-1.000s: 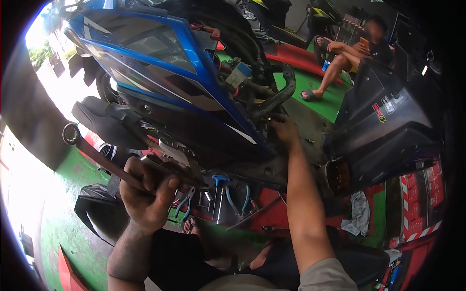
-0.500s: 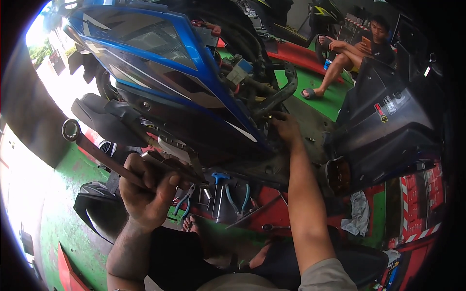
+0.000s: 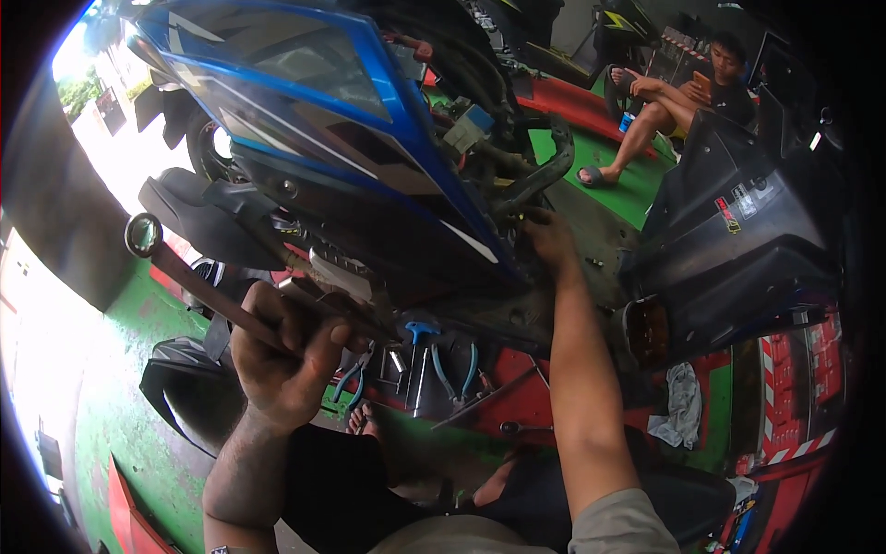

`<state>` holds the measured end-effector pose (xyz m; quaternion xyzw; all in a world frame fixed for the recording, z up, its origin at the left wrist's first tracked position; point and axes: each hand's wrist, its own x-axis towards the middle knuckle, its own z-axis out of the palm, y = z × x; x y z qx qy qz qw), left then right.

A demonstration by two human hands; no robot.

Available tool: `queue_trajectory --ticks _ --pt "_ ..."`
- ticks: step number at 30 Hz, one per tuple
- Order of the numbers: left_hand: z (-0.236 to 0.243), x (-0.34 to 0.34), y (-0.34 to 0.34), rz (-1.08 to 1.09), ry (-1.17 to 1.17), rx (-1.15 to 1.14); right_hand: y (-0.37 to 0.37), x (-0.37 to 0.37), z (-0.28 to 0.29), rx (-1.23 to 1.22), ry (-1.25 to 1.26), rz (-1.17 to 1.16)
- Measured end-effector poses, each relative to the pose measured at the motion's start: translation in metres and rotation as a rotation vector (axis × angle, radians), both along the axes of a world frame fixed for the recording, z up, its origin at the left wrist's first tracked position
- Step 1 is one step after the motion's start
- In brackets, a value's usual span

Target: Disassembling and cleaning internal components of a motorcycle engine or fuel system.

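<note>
My left hand (image 3: 281, 365) is closed round the shaft of a long ring spanner (image 3: 208, 294), whose ring end points up and left. A second flat metal piece sticks out of the same fist toward the motorbike; its kind is unclear. My right arm reaches forward to the motorbike, and my right hand (image 3: 552, 242) has its fingertips pinched at the frame below a bent dark tube (image 3: 544, 175). A tiny yellowish spot shows at those fingertips, too small to name. The blue and grey body panel (image 3: 341, 138) of the motorbike rises to the left of that hand.
Below the motorbike lie a blue T-handle tool (image 3: 422, 329), pliers (image 3: 457, 374), a socket (image 3: 397, 360) and a ratchet (image 3: 524, 427). A rag (image 3: 678, 406) lies at right, near a dark scooter body (image 3: 738, 240). Behind, a person (image 3: 706, 97) sits holding a phone.
The whole view has shifted slightly. My left hand with the spanner sits a little higher and further right, while my right fingertips stay at the same spot on the motorbike.
</note>
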<state>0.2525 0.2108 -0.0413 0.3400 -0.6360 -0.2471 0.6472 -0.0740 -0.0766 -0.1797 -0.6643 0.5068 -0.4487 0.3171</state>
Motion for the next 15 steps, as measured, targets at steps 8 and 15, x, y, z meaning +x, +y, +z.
queue_trajectory --ticks 8,15 --pt "-0.023 0.016 -0.004 -0.105 -0.251 0.286 0.074 -0.026 0.069 -0.008 0.409 -0.190" --pt "-0.038 0.009 0.010 -0.286 -0.037 0.636 0.258 0.031 0.106 0.381 -0.205 0.258"
